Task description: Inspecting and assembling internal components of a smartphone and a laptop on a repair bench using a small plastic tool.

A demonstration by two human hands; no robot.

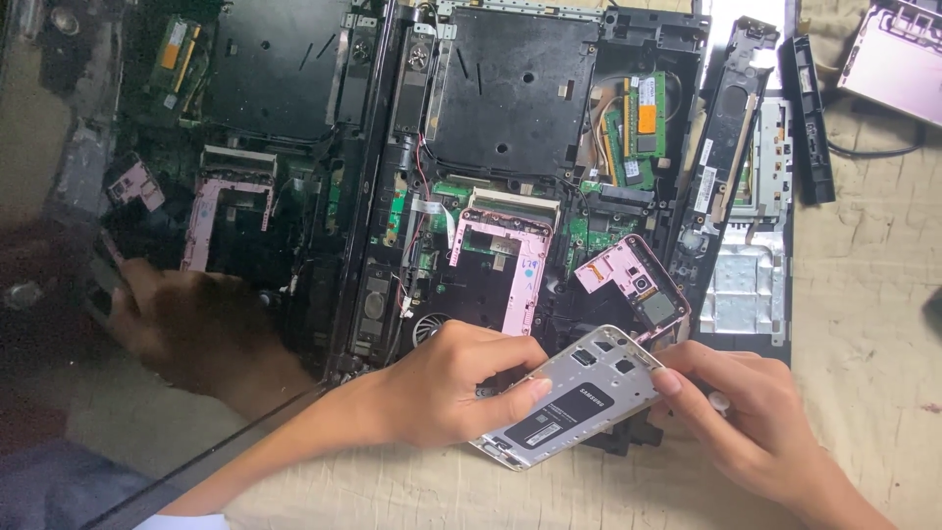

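Note:
Both of my hands hold a silver phone frame [574,397] with a black battery in it, tilted above the front edge of an opened laptop base [510,98]. My left hand [446,383] grips the frame's left long side, thumb on top. My right hand [731,402] pinches its upper right corner with fingertips. Just behind it lies a pink phone piece [633,280] with a camera module. A pink rectangular phone frame [500,265] rests on the laptop's circuit board.
The laptop's dark glossy screen [196,196] at left mirrors the parts and my hand. Green memory sticks [638,123] sit in the base. Black and metal laptop parts [751,167] lie at right on beige cloth [873,324]. A pinkish device [898,59] is top right.

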